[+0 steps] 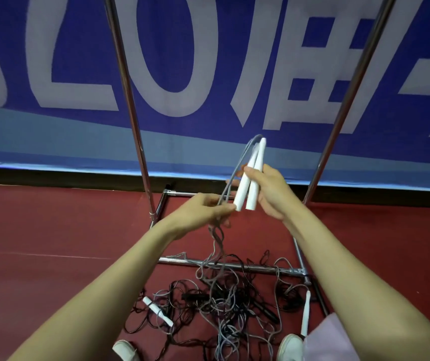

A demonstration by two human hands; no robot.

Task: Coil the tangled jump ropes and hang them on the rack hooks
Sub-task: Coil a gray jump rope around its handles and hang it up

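My right hand (271,190) grips two white jump-rope handles (251,175) side by side, their tops pointing up and away. A grey cord (237,168) loops from the handle tops down to my left hand (203,213), which pinches its strands just left of the handles' lower ends. From there the cord hangs down into a tangled pile of grey and black ropes (224,300) on the red floor. Two more white handles lie in that pile, one at the left (157,311) and one at the right (306,315).
A chrome rack stands ahead: left upright (128,100), right upright (349,100), and a floor bar (247,267) crossing above the pile. A blue banner (208,61) hangs behind. My white shoes (126,350) sit at the bottom edge beside the pile.
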